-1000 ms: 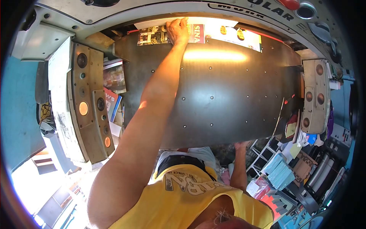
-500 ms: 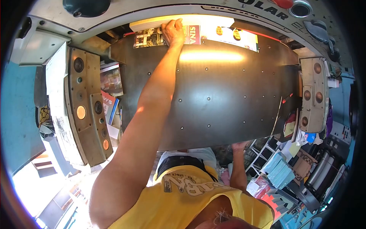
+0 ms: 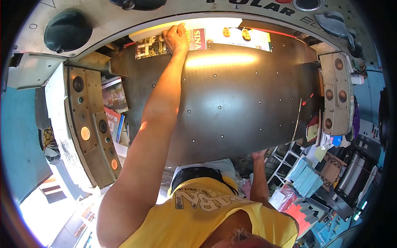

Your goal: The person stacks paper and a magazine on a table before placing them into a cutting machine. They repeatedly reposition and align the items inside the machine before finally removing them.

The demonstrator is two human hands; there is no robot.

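Observation:
At the far end of the dark metal table [image 3: 235, 120], under the front of a POLAR paper cutter, lie printed sheets [image 3: 197, 39] with photos and a maroon block of lettering. My left hand [image 3: 175, 38] grips them with bent fingers, pressed against a long pale block [image 3: 215, 22] behind. Bright light falls along that edge. Low at the table's near edge is my right hand [image 3: 259, 154]; its fingers are hidden by the tabletop.
Button panels flank the table, a left panel [image 3: 86, 124] and a right panel [image 3: 336, 95]. Printed papers [image 3: 115, 97] lie beside the left one. A red-handled tool [image 3: 307, 99] rests at the right edge. A white rack [image 3: 285, 161] and bluish paper stacks [image 3: 306, 177] stand lower right.
The view has shifted slightly, so the table and sheets appear a little farther left. My left hand stays on the sheets and my right hand stays at the near edge.

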